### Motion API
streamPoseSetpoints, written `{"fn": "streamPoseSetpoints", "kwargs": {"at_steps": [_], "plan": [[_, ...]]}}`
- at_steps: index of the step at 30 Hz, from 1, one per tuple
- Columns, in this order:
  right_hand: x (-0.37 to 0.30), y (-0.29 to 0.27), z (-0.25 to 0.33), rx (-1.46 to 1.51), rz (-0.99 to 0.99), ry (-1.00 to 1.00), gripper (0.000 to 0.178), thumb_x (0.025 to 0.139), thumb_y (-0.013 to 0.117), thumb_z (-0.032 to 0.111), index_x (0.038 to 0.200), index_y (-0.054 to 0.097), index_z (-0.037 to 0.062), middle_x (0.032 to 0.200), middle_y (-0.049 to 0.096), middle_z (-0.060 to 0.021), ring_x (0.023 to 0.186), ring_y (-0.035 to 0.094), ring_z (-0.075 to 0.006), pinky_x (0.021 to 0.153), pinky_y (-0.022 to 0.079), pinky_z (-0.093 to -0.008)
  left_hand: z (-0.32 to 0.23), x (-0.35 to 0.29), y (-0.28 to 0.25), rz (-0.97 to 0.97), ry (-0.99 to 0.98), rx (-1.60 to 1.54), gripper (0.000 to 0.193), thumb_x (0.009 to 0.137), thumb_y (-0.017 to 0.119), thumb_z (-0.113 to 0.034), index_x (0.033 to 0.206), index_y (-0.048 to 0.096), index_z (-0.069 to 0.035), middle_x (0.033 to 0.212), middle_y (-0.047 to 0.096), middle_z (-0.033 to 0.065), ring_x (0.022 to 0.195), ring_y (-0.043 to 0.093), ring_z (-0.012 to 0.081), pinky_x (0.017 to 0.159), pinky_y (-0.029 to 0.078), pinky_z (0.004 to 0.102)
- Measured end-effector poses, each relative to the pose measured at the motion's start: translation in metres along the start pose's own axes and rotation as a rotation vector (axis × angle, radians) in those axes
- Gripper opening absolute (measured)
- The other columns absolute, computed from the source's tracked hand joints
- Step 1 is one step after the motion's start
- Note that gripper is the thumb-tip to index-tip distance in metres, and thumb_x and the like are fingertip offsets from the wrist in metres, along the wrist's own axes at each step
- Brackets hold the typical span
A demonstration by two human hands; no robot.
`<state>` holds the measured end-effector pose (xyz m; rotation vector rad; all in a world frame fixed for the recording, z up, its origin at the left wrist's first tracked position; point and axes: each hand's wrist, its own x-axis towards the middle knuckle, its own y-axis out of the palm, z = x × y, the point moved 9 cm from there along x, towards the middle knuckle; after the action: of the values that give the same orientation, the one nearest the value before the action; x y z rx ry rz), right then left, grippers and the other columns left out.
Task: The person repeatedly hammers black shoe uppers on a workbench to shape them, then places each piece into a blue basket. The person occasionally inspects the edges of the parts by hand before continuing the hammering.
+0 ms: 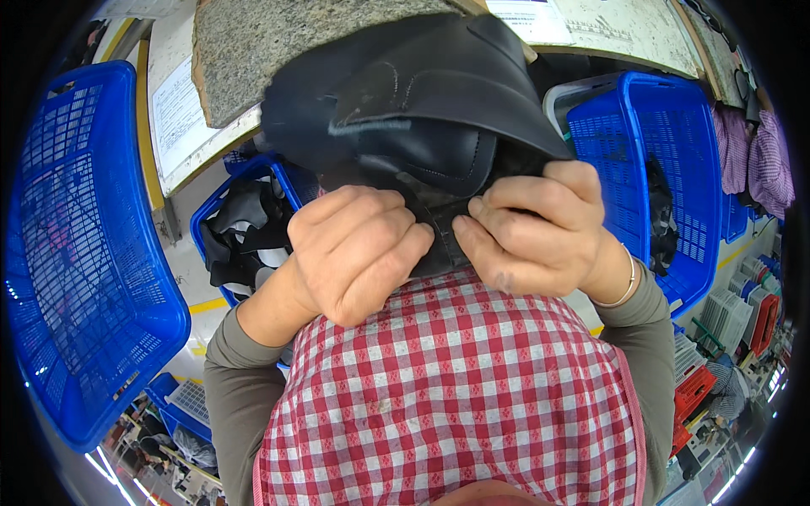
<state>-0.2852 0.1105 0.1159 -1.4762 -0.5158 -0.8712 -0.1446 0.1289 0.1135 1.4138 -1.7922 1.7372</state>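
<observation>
A black stitched leather piece (422, 97), which looks like a shoe upper, spreads from the table edge down to my apron. Its near edge is pinched in my left hand (359, 249), the fingers curled and closed. Close beside it on the right, my right hand (540, 228) grips the same edge between thumb and bent fingers. Only a small gap separates the two hands. A curved flap with a stitched rim lies above them, and pale scuff marks show on the leather. The fingertips are partly hidden in the folds.
A rough stone slab (245, 55) rests on the worktable (173, 173) ahead. Large blue baskets stand at the left (160, 320) and right (629, 110). A smaller blue basket (202, 244) under the table edge holds black pieces. At far right is another person's checked sleeve (769, 160).
</observation>
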Motion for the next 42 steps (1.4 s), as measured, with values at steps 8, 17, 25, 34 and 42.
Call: {"fn": "streamPoseSetpoints", "kwargs": {"at_steps": [8, 17, 25, 34, 42], "plan": [[0.005, -0.002, 0.005, -0.015, -0.067, 0.014, 0.022, 0.065, 0.08, 0.014, 0.083, 0.068, 0.0185, 0.082, 0.065, 0.0054, 0.081, 0.063, -0.0133, 0.07, 0.036, -0.0307, -0.006, 0.0, -0.004, -0.018, 0.046, 0.036, 0.031, 0.064, 0.067, -0.018, 0.083, 0.068, 0.006, 0.073, 0.063, 0.0126, 0.065, 0.067, 0.0261, 0.057, 0.055, 0.0331], [-0.015, 0.041, -0.053, 0.272, 0.339, 0.556, 0.023, 0.08, 0.08, 0.021, 0.095, 0.067, 0.0085, 0.086, 0.061, -0.0047, 0.088, 0.062, -0.0256, 0.077, 0.042, -0.039, 0.068, -0.02, 0.034, 0.301, -0.693, -0.398, 0.023, 0.073, 0.079, 0.003, 0.091, 0.066, 0.0, 0.084, 0.063, 0.0102, 0.074, 0.064, 0.024, 0.065, 0.049, 0.0305], [-0.035, 0.061, -0.082, 0.329, 0.41, 0.795, 0.027, 0.087, 0.079, 0.028, 0.098, 0.069, 0.0055, 0.091, 0.067, -0.0092, 0.092, 0.063, -0.0295, 0.083, 0.045, -0.0414, 0.111, -0.05, 0.054, 0.362, -1.141, -0.821, 0.021, 0.089, 0.077, 0.001, 0.109, 0.068, 0.001, 0.093, 0.067, 0.0, 0.08, 0.061, 0.0022, 0.07, 0.05, 0.0182], [-0.036, 0.072, -0.099, 0.373, 0.438, 0.896, 0.031, 0.086, 0.082, 0.026, 0.1, 0.069, 0.0017, 0.093, 0.069, -0.0139, 0.085, 0.066, -0.0348, 0.078, 0.051, -0.0429, 0.144, -0.038, 0.069, 0.547, -1.128, -0.872, 0.027, 0.096, 0.077, -0.029, 0.101, 0.076, -0.002, 0.08, 0.068, -0.0017, 0.07, 0.064, 0.0066, 0.064, 0.054, 0.0227], [-0.027, 0.077, -0.099, 0.349, 0.524, 0.853, 0.033, 0.082, 0.084, 0.022, 0.099, 0.068, -0.0006, 0.09, 0.067, -0.0161, 0.089, 0.065, -0.0353, 0.078, 0.052, -0.0424, 0.157, -0.038, 0.098, 0.81, -1.143, -1.221, 0.025, 0.1, 0.071, -0.022, 0.106, 0.075, 0.002, 0.081, 0.071, 0.0045, 0.07, 0.072, 0.0114, 0.066, 0.064, 0.0236]]}}
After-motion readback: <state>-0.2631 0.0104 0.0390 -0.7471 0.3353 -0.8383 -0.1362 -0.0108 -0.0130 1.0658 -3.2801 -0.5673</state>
